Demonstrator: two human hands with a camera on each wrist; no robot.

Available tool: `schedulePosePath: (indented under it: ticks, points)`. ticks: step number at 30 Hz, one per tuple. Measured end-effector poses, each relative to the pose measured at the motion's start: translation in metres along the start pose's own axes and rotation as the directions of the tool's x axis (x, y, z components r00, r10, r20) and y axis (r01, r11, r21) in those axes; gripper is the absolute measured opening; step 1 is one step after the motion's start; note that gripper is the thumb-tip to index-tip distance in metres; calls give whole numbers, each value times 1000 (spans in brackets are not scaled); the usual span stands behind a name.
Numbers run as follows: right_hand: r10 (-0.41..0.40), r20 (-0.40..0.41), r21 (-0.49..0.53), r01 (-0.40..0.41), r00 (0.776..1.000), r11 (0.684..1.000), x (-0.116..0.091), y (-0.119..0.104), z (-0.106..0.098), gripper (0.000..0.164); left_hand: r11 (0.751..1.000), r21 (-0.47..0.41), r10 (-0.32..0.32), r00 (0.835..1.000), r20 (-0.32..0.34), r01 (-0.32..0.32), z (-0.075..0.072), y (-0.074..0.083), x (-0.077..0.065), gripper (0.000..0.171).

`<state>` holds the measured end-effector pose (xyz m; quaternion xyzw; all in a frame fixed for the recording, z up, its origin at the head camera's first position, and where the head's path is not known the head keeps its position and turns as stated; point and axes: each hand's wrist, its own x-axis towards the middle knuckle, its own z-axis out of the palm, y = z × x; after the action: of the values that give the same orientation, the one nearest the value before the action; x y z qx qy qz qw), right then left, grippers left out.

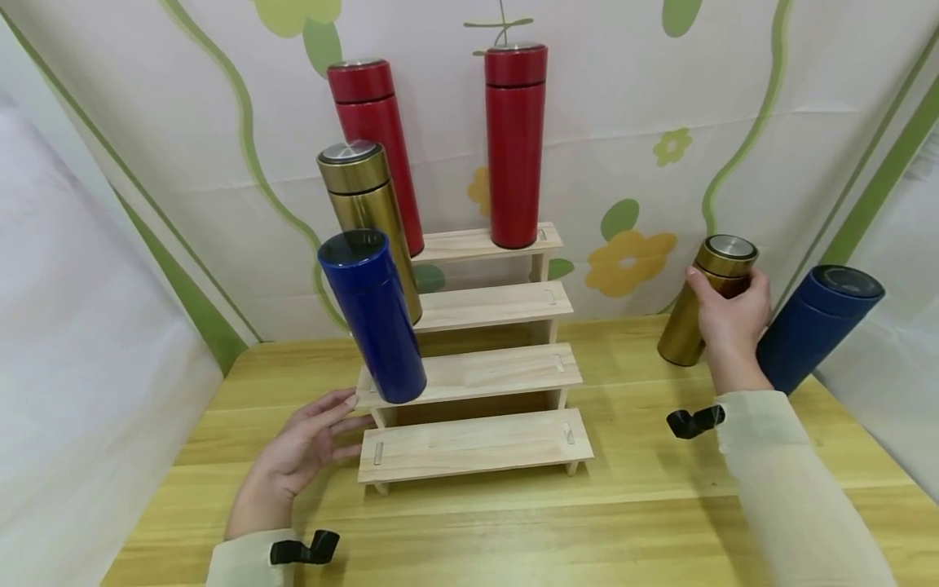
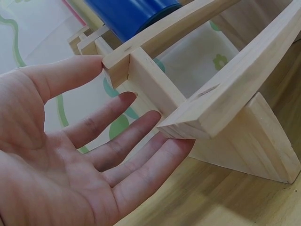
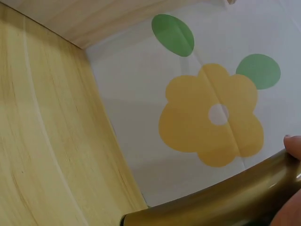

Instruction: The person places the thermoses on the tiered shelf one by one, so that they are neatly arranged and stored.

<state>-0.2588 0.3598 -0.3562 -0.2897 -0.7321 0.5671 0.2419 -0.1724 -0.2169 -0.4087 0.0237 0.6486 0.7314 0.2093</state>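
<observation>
My right hand (image 1: 734, 318) grips a gold thermos (image 1: 682, 322) near its upper part, at the right back of the table. In the right wrist view, fingers (image 3: 292, 146) wrap the same gold body. My left hand (image 1: 311, 440) touches the left edge of a stepped wooden rack (image 1: 477, 444); its fingers are loosely extended, with the thumb at one shelf's corner and fingertips (image 2: 176, 146) at the shelf below. On the rack stand a blue thermos (image 1: 377, 326), a second gold thermos (image 1: 370, 204) and two red ones, left (image 1: 377, 130) and right (image 1: 516, 155).
Close beside my right hand, a dark blue thermos (image 1: 814, 326) stands at the table's right side. The lowest shelf (image 1: 477, 448) is bare. A white curtain with flowers (image 1: 627, 261) hangs behind the wooden table (image 1: 469, 538).
</observation>
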Motion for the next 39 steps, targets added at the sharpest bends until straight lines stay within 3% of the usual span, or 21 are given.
schedulePosePath:
  ticks: [16, 25, 39]
  points:
    - [-103, -29, 56, 105, 994, 993, -25, 14, -5, 78, 1000, 3, 1, 1000, 6, -1, 0, -2, 0, 24]
    - [-211, -73, 69, 216, 975, 974, -44, 20, -1, 75, 1000, 8, 8, 1000, 3, -8, 0, 0, -1, 27]
    - [-188, -143, 70, 200, 972, 977, -62, 19, -4, 75, 1000, 9, 8, 1000, 3, -8, -2, -1, -1, 34]
